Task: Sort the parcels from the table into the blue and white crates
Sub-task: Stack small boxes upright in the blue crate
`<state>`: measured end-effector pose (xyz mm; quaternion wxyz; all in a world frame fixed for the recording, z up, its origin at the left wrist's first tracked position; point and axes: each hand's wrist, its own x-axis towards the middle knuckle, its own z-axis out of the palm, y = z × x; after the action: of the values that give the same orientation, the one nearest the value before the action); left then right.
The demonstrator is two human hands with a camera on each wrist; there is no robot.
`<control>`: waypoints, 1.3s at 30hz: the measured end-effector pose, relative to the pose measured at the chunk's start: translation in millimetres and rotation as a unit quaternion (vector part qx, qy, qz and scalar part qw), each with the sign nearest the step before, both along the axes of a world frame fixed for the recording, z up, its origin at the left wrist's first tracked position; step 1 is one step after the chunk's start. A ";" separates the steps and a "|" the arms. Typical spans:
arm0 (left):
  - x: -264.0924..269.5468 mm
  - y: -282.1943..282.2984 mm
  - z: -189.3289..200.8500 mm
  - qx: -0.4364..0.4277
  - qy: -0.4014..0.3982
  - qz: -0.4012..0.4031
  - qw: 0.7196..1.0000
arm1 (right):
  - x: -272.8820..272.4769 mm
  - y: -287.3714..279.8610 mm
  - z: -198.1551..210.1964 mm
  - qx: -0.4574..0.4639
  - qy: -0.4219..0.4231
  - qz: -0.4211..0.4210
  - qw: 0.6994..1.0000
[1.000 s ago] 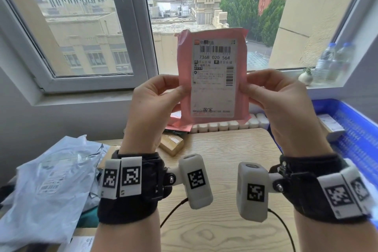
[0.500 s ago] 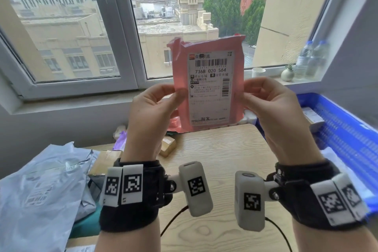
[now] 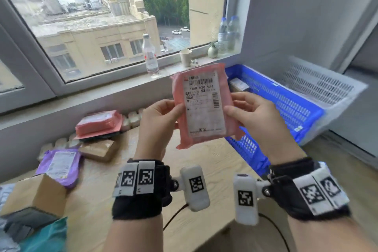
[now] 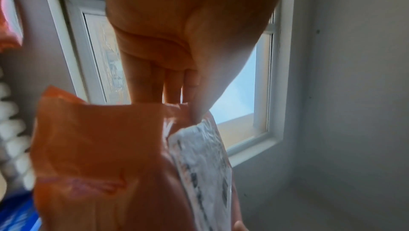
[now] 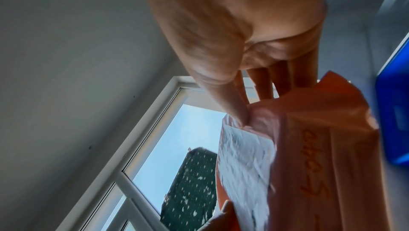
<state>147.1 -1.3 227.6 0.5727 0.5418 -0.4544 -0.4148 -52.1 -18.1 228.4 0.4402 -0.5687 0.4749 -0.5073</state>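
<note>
A pink parcel (image 3: 202,104) with a white shipping label is held upright in the air in front of me, over the table's right end. My left hand (image 3: 163,116) pinches its left edge, thumb on the front. My right hand (image 3: 253,112) pinches its right edge the same way. The left wrist view shows the pink parcel (image 4: 99,156) with fingers behind it; the right wrist view shows the pink parcel (image 5: 309,147) gripped by thumb and fingers. The blue crate (image 3: 286,104) stands just right of the parcel, holding a small box. The white crate (image 3: 319,84) lies beyond it.
On the wooden table (image 3: 126,190) lie another pink parcel (image 3: 98,122), a brown box (image 3: 100,149), a purple parcel (image 3: 59,165), a cardboard box (image 3: 34,196) and grey bags at the left edge. Bottles (image 3: 150,55) and a cup (image 3: 185,57) stand on the sill.
Both hands have carried the pink parcel down and to the right, toward the blue crate. My view has swung right, bringing the two crates into sight.
</note>
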 end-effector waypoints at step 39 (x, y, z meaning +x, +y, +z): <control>-565.8 -425.1 -99.7 0.139 -0.072 -0.196 0.968 | -542.7 -349.3 -115.1 0.146 0.077 -0.191 0.968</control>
<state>-418.7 -426.4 127.9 0.3654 0.5447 -0.5298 -0.5377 -594.8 -367.4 113.3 0.3757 -0.4347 0.6761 -0.4613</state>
